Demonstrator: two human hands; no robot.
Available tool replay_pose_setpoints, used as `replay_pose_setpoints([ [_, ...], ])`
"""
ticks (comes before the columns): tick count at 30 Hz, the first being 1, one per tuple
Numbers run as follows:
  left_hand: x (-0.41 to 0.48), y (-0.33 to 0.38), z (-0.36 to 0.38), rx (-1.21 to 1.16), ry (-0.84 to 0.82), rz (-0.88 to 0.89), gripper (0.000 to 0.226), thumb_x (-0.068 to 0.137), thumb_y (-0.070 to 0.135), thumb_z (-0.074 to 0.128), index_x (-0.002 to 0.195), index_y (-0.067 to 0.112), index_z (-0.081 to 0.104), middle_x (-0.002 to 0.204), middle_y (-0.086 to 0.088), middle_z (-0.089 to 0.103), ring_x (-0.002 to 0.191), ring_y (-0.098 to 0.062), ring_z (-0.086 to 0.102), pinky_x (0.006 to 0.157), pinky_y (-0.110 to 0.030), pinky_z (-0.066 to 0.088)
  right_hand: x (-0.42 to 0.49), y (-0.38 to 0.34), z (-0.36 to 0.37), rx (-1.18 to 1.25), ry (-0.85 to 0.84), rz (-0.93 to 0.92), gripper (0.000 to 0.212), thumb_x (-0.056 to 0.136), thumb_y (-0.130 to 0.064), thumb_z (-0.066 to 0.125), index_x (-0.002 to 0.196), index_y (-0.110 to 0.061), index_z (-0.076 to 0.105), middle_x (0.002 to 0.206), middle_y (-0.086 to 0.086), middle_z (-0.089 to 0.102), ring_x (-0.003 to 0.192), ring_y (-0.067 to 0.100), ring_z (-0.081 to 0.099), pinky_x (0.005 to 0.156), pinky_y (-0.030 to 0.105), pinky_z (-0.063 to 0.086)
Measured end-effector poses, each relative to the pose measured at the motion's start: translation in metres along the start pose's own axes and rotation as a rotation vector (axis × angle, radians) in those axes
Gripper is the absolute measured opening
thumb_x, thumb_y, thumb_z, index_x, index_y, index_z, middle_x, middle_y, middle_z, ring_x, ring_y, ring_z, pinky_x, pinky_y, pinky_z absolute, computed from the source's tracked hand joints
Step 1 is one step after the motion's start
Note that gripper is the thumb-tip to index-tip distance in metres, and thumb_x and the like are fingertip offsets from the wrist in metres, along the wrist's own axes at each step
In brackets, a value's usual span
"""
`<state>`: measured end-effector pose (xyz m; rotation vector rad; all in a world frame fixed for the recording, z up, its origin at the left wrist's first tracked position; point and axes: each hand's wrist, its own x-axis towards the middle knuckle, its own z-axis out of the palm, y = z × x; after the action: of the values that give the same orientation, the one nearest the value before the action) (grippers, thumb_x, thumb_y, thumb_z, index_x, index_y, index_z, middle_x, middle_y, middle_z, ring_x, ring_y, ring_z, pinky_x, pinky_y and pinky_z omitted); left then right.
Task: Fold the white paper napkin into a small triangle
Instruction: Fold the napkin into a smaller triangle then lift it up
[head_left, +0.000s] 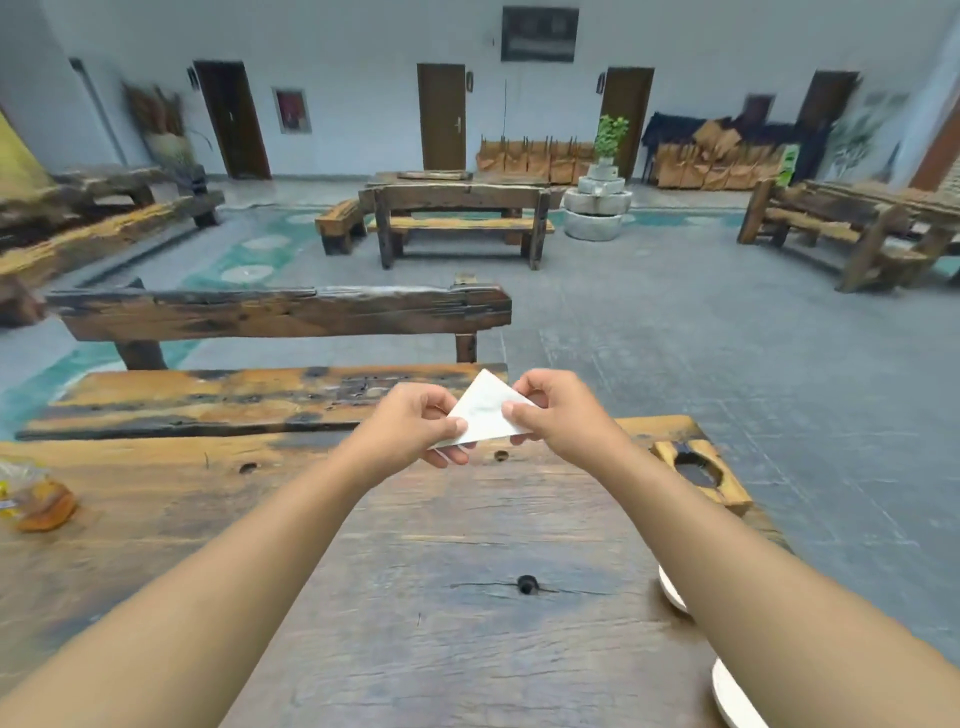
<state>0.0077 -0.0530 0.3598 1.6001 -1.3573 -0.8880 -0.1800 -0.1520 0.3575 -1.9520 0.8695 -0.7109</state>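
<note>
White paper napkin, flat triangle, held in air above rough knotted wood table. L hand & R hand pinch opposite corners, thumbs on top. Lower edges hidden by fingers.

The napkin is between left hand and right hand, above the table, bench behind.

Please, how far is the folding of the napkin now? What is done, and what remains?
Done: the napkin is already a triangle, point up. In hand: the left hand and the right hand each pinch one side of it, held above the wooden table. Left: perhaps one more fold to make it smaller, a pressed crease, and setting it down; I cannot tell if this size is final.
</note>
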Motion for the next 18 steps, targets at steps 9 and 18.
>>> replay_pose_setpoints([
  [9, -0.015, 0.086, -0.032, -0.015, 0.112, 0.183, 0.007, 0.092, 0.007, 0.066, 0.085, 0.006, 0.064, 0.073, -0.01, 0.072, 0.066, -0.026, 0.073, 0.058, -0.034, 0.059, -0.004, -0.086, -0.043, 0.058, 0.088, -0.146, 0.013, 0.092, -0.01, 0.065, 0.08, -0.009, 0.061, 0.071, 0.006, 0.068, 0.052, 0.008, 0.065, 0.048, 0.02, 0.046],
  [18, -0.037, 0.12, -0.058, 0.037, 0.171, 0.258, 0.013, 0.094, 0.019, 0.066, 0.091, 0.006, 0.068, 0.08, -0.009, 0.076, 0.074, -0.026, 0.075, 0.06, -0.029, 0.06, -0.009, -0.13, -0.049, 0.054, 0.115, -0.251, 0.013, 0.093, -0.016, 0.065, 0.08, -0.013, 0.062, 0.068, 0.001, 0.069, 0.055, 0.01, 0.065, 0.05, 0.02, 0.046],
])
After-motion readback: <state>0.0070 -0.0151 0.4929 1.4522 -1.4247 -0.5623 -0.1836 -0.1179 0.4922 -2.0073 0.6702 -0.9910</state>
